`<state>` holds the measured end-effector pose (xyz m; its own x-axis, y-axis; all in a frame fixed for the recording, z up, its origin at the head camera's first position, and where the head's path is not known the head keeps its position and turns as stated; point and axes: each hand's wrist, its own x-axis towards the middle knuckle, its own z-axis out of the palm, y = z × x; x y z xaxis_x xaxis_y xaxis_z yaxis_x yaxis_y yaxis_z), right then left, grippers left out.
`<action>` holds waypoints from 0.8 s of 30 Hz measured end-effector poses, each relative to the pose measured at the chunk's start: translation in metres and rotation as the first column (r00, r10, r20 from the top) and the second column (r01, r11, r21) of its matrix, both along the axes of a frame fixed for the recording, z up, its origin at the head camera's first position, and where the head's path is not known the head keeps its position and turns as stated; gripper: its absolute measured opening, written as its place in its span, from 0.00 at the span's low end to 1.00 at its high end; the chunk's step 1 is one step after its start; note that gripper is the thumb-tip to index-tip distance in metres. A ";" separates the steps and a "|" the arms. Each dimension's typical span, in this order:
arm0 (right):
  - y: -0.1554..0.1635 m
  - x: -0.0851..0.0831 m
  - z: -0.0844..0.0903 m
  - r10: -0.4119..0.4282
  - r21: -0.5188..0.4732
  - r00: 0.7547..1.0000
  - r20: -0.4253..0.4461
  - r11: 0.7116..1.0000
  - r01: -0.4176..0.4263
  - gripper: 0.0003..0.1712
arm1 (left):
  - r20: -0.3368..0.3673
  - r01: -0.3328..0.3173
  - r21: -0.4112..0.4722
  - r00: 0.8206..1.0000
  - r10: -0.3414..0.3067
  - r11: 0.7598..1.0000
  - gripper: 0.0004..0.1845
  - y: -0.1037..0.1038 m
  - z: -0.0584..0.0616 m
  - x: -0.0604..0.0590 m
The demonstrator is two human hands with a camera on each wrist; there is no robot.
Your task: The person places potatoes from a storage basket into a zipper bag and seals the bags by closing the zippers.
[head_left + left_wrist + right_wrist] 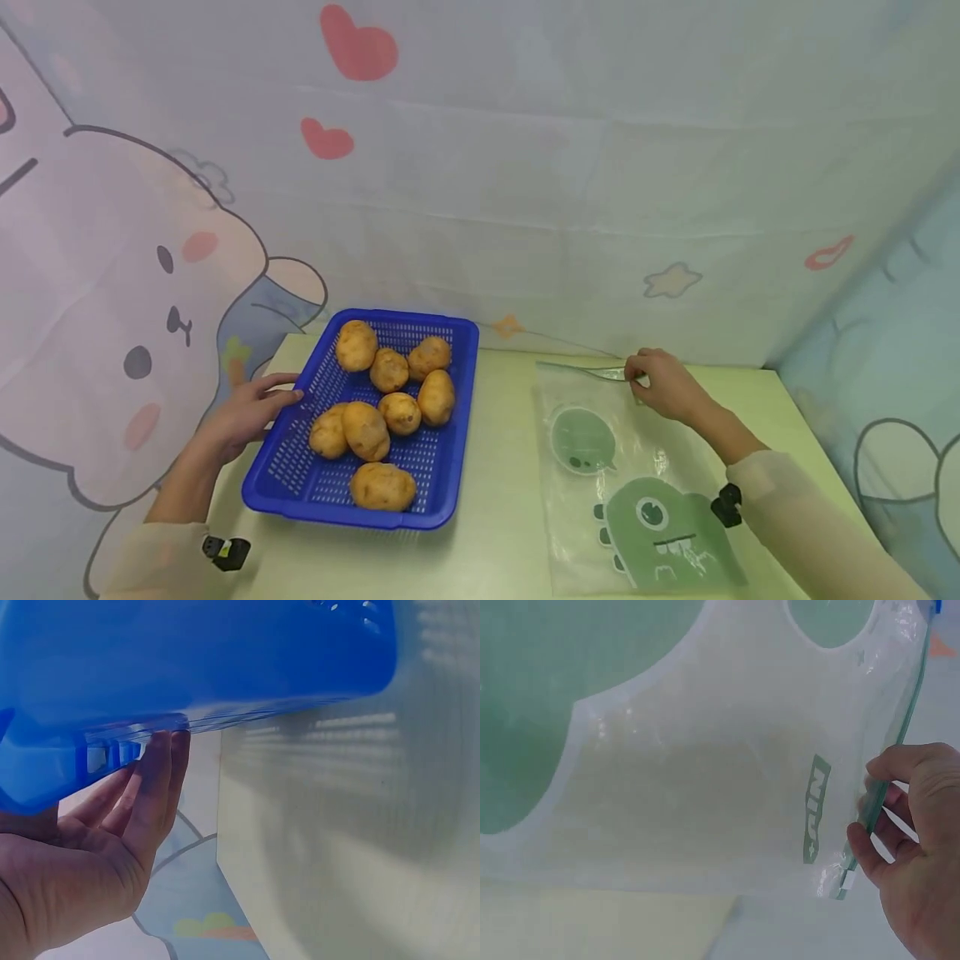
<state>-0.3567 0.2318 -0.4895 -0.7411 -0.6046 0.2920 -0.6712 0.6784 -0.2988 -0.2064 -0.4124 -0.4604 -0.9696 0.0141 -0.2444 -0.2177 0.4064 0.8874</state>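
From here I see my right grip (666,387) pinching the far edge of a clear, glossy bag (637,487) with green cartoon prints, on the tabletop's (502,483) right; at left, my left grip (247,414) holds a blue slotted basket (463,400) of yellow-brown potatoes (366,432)

the perforated plastic basket (463,433) is showing a solid deep blue, and the potatoes (382,487) are standing out yellow-brown against it. the translucent zip bag (637,462) is displaying a green cartoon monster (630,533) (its teeth (686,544) are appearing white). the tabletop (502,467) is looking pale yellow-green, while the fabric backdrop (487,167) is carrying red hearts (360,50) and a pale pink, grey-outlined rabbit (97,292).
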 end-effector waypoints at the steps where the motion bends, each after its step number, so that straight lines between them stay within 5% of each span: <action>1: -0.005 -0.001 0.006 0.012 0.001 1.000 -0.010 1.000 -0.012 0.09 | -0.002 0.001 0.002 1.000 -0.001 1.000 0.33 -0.001 0.000 0.001; 7: -0.045 0.000 0.043 0.119 0.010 0.989 -0.086 0.993 -0.118 0.10 | -0.003 0.005 0.025 1.000 -0.005 1.000 0.33 -0.002 0.001 0.003; 14: -0.105 0.011 0.078 0.286 0.004 0.948 -0.137 0.958 -0.288 0.10 | 0.018 -0.004 0.054 1.000 0.003 0.999 0.32 0.007 0.006 0.002; 24: -0.180 0.043 0.082 0.498 0.038 0.841 -0.212 0.864 -0.502 0.13 | 0.022 -0.014 0.025 1.000 0.013 1.000 0.32 0.007 0.007 0.003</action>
<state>-0.3133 0.0517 -0.4073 -0.2609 -0.8696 0.4192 -0.9653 0.2301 -0.1233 -0.2030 -0.4053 -0.4530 -0.9642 0.0073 -0.2650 -0.2424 0.3808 0.8923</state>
